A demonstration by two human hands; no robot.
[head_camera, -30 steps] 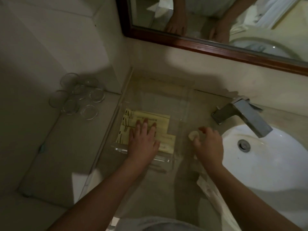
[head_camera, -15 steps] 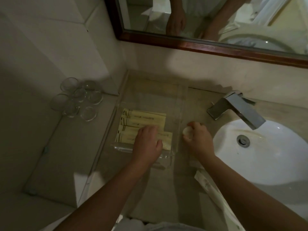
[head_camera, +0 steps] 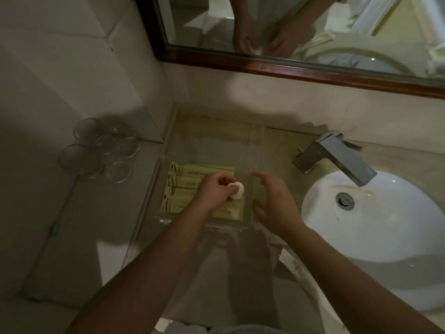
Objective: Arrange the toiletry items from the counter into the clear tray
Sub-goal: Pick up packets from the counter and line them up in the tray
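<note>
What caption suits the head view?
Left hand places a round white soap into the clear tray beside yellow packets.

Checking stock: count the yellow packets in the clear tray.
3 show clearly, in a row in the clear tray: rear packet, middle packet, front packet. The left hand, holding a white round item, covers their right ends, so another may be hidden.

Clear glossy plastic tray point(head_camera: 255, 150); brushed metal faucet point(head_camera: 337, 156); wood-framed mirror point(head_camera: 289, 71).
</note>
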